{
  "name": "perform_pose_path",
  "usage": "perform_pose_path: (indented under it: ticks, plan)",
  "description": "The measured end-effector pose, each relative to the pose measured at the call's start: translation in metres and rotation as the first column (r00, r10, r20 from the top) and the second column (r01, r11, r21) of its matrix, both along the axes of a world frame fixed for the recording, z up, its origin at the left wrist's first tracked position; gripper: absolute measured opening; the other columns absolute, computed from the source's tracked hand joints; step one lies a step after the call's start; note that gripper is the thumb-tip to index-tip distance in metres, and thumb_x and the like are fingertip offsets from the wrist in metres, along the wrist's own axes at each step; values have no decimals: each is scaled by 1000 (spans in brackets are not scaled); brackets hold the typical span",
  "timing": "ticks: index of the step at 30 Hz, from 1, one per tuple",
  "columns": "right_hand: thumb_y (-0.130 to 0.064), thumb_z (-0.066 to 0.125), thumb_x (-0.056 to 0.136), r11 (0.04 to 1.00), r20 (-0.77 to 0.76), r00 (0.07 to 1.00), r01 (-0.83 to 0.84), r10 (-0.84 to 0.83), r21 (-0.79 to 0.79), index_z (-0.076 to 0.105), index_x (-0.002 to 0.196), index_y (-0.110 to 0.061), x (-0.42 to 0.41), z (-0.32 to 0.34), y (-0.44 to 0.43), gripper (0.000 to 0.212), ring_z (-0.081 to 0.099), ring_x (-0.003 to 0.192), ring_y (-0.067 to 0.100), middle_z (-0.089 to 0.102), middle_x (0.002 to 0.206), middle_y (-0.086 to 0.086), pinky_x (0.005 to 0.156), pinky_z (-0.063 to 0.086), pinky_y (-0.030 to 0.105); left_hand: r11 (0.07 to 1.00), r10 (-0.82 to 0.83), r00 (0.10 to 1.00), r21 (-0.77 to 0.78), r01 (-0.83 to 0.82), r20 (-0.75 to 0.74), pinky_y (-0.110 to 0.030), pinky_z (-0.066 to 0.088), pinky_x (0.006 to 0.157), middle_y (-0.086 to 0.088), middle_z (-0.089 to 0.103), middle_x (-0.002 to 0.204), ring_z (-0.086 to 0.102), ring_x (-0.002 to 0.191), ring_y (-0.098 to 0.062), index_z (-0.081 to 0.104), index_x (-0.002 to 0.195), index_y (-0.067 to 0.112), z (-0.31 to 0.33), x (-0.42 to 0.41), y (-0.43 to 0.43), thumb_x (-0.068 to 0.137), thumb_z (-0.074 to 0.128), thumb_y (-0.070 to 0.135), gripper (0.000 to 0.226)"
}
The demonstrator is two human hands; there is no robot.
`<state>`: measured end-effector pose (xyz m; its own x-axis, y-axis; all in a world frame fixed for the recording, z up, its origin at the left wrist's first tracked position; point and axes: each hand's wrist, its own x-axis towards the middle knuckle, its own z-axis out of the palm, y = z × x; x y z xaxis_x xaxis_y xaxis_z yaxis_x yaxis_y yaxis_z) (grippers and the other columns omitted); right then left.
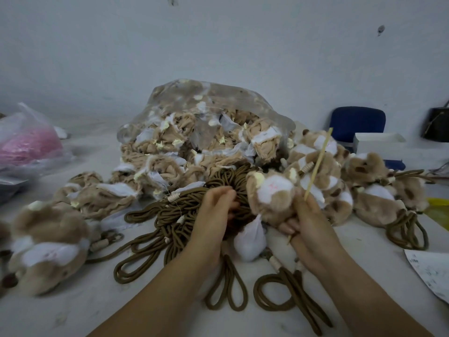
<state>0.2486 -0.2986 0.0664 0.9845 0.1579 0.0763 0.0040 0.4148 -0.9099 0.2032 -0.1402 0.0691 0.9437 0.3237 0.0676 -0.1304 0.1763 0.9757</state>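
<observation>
- Pale, scuffed table top [97,300] is seen before a bare grey-white wall [218,45].
- A crinkled clear plastic bag [243,98] at the centre is filled with limp, unstuffed plush skins [170,139] of tan fur and white cloth.
- A tangled heap of round brown cords [170,215], looped and bound with pale beads, is spread in front of the bag.
- The left hand [216,207] is laid on this heap with fingers bent into the cords; through the blur it cannot be told whether one is held.
- A rounded tan-and-white plush toy [272,193] is gripped by the right hand [308,220] just right of the heap, above the table.
- A thin wooden stick [318,161] is pinched upright in the same hand.
- A white cloth pouch [250,237] hangs beneath the toy.
- Stuffed furry toys [374,200] are piled to the right.
</observation>
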Motion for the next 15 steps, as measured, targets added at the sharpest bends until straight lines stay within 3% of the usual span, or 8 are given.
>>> perform_pose_path:
  ticks: [2, 4, 6, 8, 11, 15]
  plan:
    - [-25, 38, 103, 999, 42, 999, 6, -8, 40, 57, 117, -19, 1, 2, -5, 25, 33, 38, 2, 46, 50, -8, 35, 32, 17, 925, 164, 964, 306, -223, 208, -14, 45, 79, 17, 55, 116, 57, 104, 0, 53, 108, 43, 2, -4, 2, 94, 56, 46, 14]
    - [-32, 43, 98, 1000, 124, 992, -20, 16, 25, 58, 114, -17, -3, 3, -3, 26, 46, 42, 1, 57, 54, -10, 38, 38, 16, 789, 72, 898, 525, -318, 435, -13, 41, 90, 27, 44, 118, 49, 113, -1, 49, 109, 46, 3, -7, -2, 87, 56, 55, 25]
    - [-39, 49, 90, 998, 160, 985, -56, 59, -20, 61, 113, -17, -7, 2, 1, 35, 60, 53, 1, 67, 64, -8, 46, 47, 17, 595, -68, 862, 714, -369, 503, -12, 34, 98, 18, 43, 124, 42, 119, -3, 54, 120, 32, -2, -9, -12, 82, 61, 57, 46]
    - [-41, 51, 87, 997, 182, 981, -60, 68, -50, 63, 111, -17, -7, 0, 1, 36, 62, 57, 3, 68, 68, -7, 49, 48, 18, 452, -102, 881, 811, -372, 462, -19, 35, 102, 4, 43, 130, 39, 120, -10, 56, 128, 17, -8, -5, -16, 81, 69, 51, 59]
    - [-43, 50, 87, 988, 239, 968, -41, 77, -150, 64, 109, -15, -7, -3, 2, 38, 62, 62, 1, 69, 72, -10, 54, 48, 14, 512, -56, 936, 815, -272, 348, -28, 46, 93, 2, 45, 124, 46, 112, -13, 58, 130, 13, -10, 0, -9, 86, 73, 33, 50]
    - [-53, 46, 84, 941, 264, 958, -17, 113, -338, 65, 112, -25, -9, -8, 5, 43, 67, 97, 8, 73, 103, -5, 75, 54, 18, 587, -81, 950, 784, -200, 303, -23, 46, 65, 7, 42, 103, 47, 84, -4, 56, 108, 17, -14, -2, -10, 89, 62, 29, 24]
